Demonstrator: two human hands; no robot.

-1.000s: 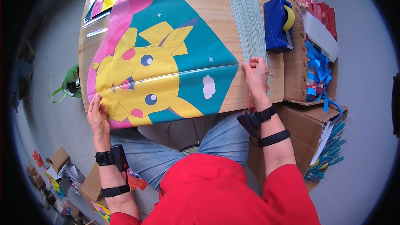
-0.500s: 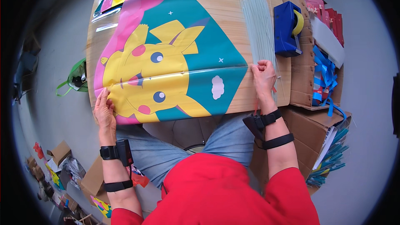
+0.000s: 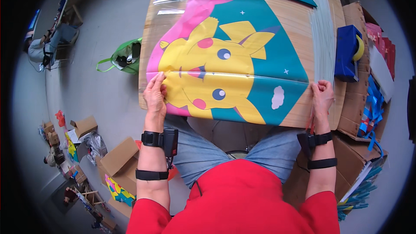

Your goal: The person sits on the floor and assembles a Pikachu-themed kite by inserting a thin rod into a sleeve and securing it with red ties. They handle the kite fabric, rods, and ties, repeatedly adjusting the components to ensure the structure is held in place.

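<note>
We are seeing the left hand [image 3: 154,99] and right hand [image 3: 323,99] pinching both ends of a thin pale rod [image 3: 268,78]; it is spanning the glossy teal-pink-yellow plastic sheet [image 3: 236,86] on the wooden counter [image 3: 294,22], fastening unconfirmed.

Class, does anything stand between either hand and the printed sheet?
Nothing visible does. The left hand is at the left edge of the printed sheet, the right hand by its right corner; the blue tape dispenser stands farther right, clear of both.

Open tabletop [image 3: 294,26] right of sheet [image 3: 271,60], tape dispenser [image 3: 348,54] blocking beyond
</note>
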